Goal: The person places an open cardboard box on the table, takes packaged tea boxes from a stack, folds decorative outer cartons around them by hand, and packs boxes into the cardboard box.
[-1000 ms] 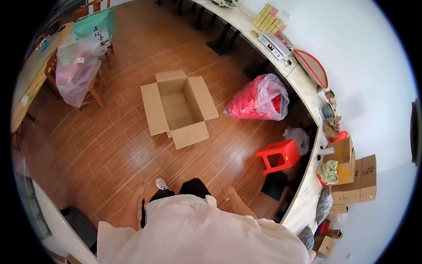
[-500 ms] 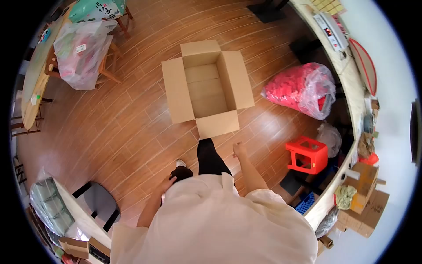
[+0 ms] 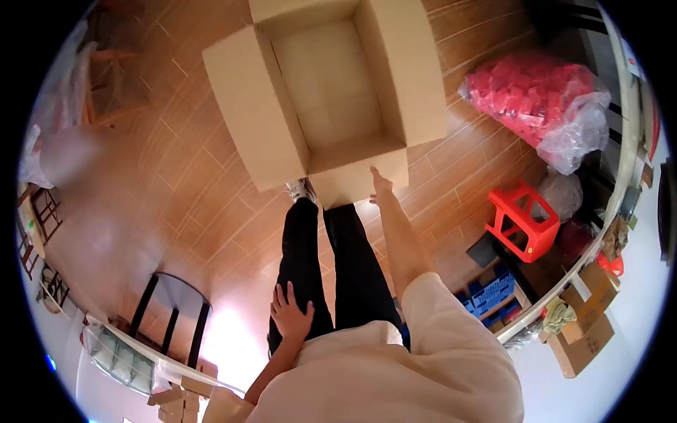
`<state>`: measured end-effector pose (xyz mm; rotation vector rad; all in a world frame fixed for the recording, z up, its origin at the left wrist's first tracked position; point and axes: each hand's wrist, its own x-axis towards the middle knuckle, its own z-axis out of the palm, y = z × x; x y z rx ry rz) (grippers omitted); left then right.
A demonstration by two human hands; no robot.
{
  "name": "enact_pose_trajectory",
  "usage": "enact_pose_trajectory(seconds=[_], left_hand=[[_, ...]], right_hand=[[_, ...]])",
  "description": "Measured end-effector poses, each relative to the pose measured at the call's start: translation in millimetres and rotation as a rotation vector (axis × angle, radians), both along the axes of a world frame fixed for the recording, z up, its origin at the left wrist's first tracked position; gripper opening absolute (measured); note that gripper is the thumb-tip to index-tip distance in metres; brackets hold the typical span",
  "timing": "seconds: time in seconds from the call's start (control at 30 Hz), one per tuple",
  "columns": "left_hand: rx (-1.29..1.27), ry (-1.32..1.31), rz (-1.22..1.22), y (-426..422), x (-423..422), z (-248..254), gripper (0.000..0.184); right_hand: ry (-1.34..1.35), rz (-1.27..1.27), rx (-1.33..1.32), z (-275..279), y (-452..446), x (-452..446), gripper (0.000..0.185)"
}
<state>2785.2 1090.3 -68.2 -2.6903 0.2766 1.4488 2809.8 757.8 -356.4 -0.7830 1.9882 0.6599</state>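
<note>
An empty cardboard box (image 3: pixel 247 109) stands on the floor in front of me with its flaps folded outward. My right hand (image 3: pixel 381 189) reaches down to the near flap (image 3: pixel 342 185), its forefinger stretched out over the cardboard. Whether the finger presses on the flap I cannot tell; nothing shows in that hand. My left hand (image 3: pixel 292 316) rests on my left thigh with the fingers spread, holding nothing.
Right of the box lies a clear plastic bag of red packets (image 3: pixel 529 99). A red plastic stool (image 3: pixel 523 220) and blue crates (image 3: pixel 491 292) are by the right-hand counter. A dark round-topped stool (image 3: pixel 182 292) stands at lower left, a wooden chair (image 3: pixel 113 84) at upper left.
I have stepped up to the box and lean over it, so it looks larger. My right hand has moved forward to the near flap. My left hand has spread on my thigh.
</note>
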Motion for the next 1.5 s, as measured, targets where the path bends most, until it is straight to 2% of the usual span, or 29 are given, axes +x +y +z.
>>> enact_pose_trajectory(seconds=[0.13, 0.17, 0.23, 0.27, 0.33, 0.4, 0.43, 0.47, 0.53, 0.57, 0.6, 0.67, 0.73, 0.77, 0.8, 0.83, 0.87, 0.9, 0.93, 1.0, 1.07, 1.2, 1.23, 1.27, 1.3, 1.33, 1.4, 1.47, 1.5], left_hand=[[-0.053, 0.017, 0.051, -2, 20, -5, 0.07], [-0.05, 0.003, 0.055, -3, 23, -6, 0.068], [-0.047, 0.006, 0.094, 3, 29, -8, 0.067], [-0.066, 0.011, 0.128, 6, 32, -10, 0.065], [-0.056, -0.011, 0.144, 9, 37, -16, 0.063], [-0.099, -0.002, 0.187, 10, 41, -11, 0.061], [-0.092, -0.006, 0.176, 9, 44, -7, 0.06], [-0.116, -0.007, 0.183, 11, 42, -7, 0.06], [-0.15, -0.054, 0.284, 16, 41, -11, 0.062], [-0.177, -0.061, 0.323, 13, 46, -14, 0.063], [-0.207, -0.045, 0.393, 5, 55, -15, 0.068], [-0.278, -0.119, 0.551, -18, 65, -24, 0.08], [-0.521, 0.09, 1.121, -51, 74, -38, 0.093], [-0.603, 0.284, 1.277, -73, 92, -32, 0.098], [-0.631, 0.456, 1.376, -101, 113, -15, 0.098], [-0.664, 0.512, 1.473, -125, 128, 0, 0.09], [-0.69, 0.572, 1.565, -145, 141, 9, 0.084], [-0.879, 0.834, 1.642, -163, 160, 15, 0.072], [-1.05, 1.115, 1.687, -177, 175, 21, 0.063], [-0.795, 1.134, 1.701, -181, 175, 18, 0.048], [-0.615, 0.783, 1.778, -212, 187, 40, 0.037], [-0.872, 0.834, 1.663, -290, 228, 20, 0.024], [-1.066, 0.868, 1.643, -328, 244, 14, 0.019], [-1.255, 0.896, 1.612, -353, 260, 10, 0.015], [-1.223, 0.9, 1.589, -381, 281, 37, 0.014], [-1.176, 0.897, 1.583, -409, 296, 77, 0.014], [-1.303, 0.77, 1.597, -456, 333, 54, 0.017], [-1.364, 0.762, 1.437, -494, 368, 86, 0.02], [-1.371, 0.71, 1.403, -506, 387, 90, 0.02]], right_hand=[[0.11, 0.003, -0.071, -59, 10, 35, 0.079], [-0.002, -0.164, 0.001, -66, 8, 41, 0.083], [-0.192, -0.423, -0.03, -88, 15, 43, 0.069], [-0.203, -0.419, -0.014, -101, 17, 37, 0.069], [-0.426, -0.419, -0.111, -142, 19, 9, 0.046], [-0.465, -0.413, -0.114, -127, 19, 16, 0.04], [-0.497, -0.403, -0.136, -112, 12, 17, 0.034], [-0.543, -0.211, -0.187, -96, 11, 19, 0.031], [-0.571, -0.308, -0.317, -48, 17, 40, 0.024], [-0.555, -0.338, -0.275, -17, 15, 53, 0.019], [-0.541, -0.28, -0.293, 7, 16, 61, 0.016], [-0.574, -0.328, -0.313, 65, 27, 72, 0.007], [-0.635, -0.493, -0.25, 142, 38, 83, 0.004], [-0.64, -0.357, -0.249, 156, 48, 73, 0.005], [-0.579, -0.542, -0.303, 209, 56, 93, 0.007], [-0.684, -0.53, -0.258, 197, 64, 66, 0.026], [-0.666, -0.468, -0.27, 240, 68, 73, 0.03], [-0.705, -0.529, -0.262, 264, 68, 72, 0.032], [-0.837, -0.525, -0.337, 250, 75, 55, 0.032], [-0.718, -0.557, -0.289, 316, 53, 76, 0.033], [-0.661, -0.554, -0.276, 336, 11, 93, 0.03], [-0.868, -0.576, -0.339, 362, -79, 122, 0.03], [-0.928, -0.555, -0.354, 378, -114, 137, 0.03], [-1.004, -0.423, -0.413, 396, -144, 146, 0.032], [-0.996, -0.32, -0.396, 383, -175, 154, 0.035], [-1.098, -0.338, -0.334, 394, -203, 160, 0.039], [-1.119, -0.343, -0.177, 459, -267, 174, 0.042], [-1.133, -0.359, -0.106, 478, -324, 171, 0.042], [-1.126, -0.204, -0.171, 481, -352, 168, 0.04]])
